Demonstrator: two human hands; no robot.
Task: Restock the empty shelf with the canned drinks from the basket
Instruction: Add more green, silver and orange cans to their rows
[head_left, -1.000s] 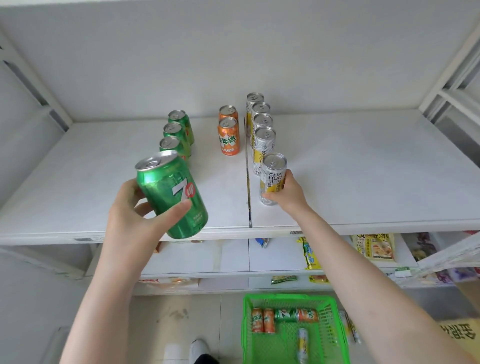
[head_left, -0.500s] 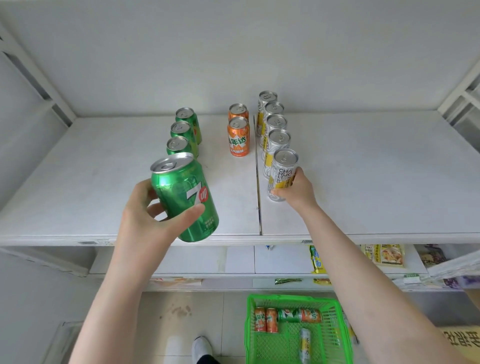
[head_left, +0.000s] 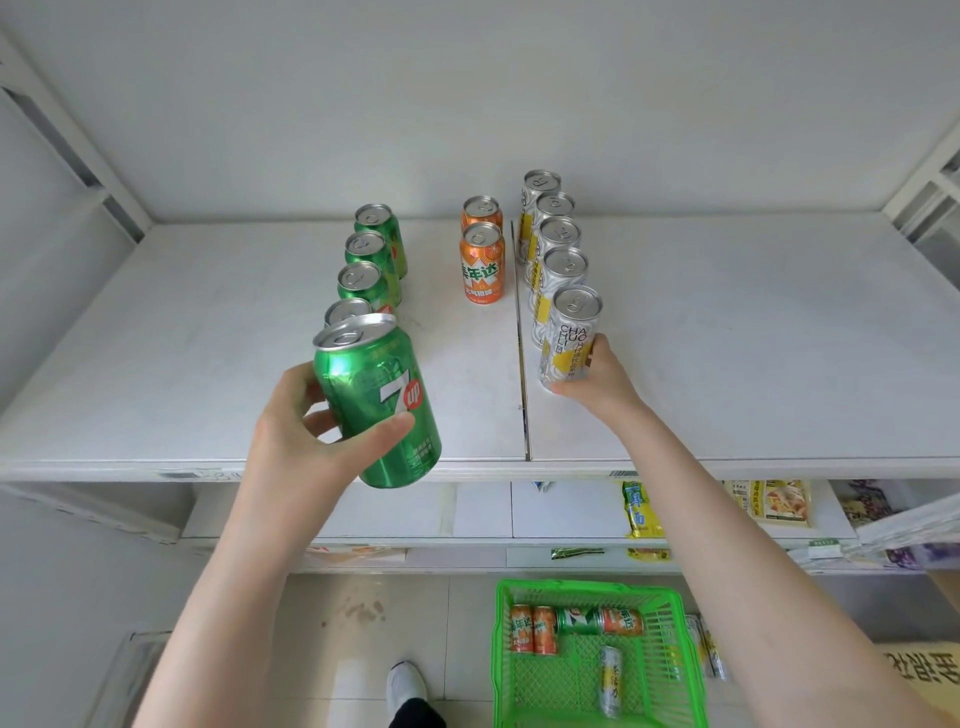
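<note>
Canned drinks already stand on the shelf (head_left: 727, 338) in three rows running front to back: four green cans (head_left: 371, 260) on the left, two orange cans (head_left: 483, 267) in the middle, and five tall silver-and-yellow cans (head_left: 558, 244) just right of the seam between the shelf boards. My left hand (head_left: 306, 441) is wrapped around a fifth green can (head_left: 376, 400), thumb across its front, holding it tilted in the air over the shelf's front edge, just in front of the green row. I judge it belongs at the head of that row. My right hand (head_left: 597, 374) is closed around the lower part of the frontmost silver-and-yellow can (head_left: 569, 338), which looks to be standing on the shelf; I cannot tell whether its base is fully down.

Below, the green basket (head_left: 680, 649) on the floor is not yet empty: I count three orange cans, one green can lying on its side and one tall silver can. By my reckoning the job is past halfway, with the can in hand and those five left. Most of the shelf's right half is bare.
</note>
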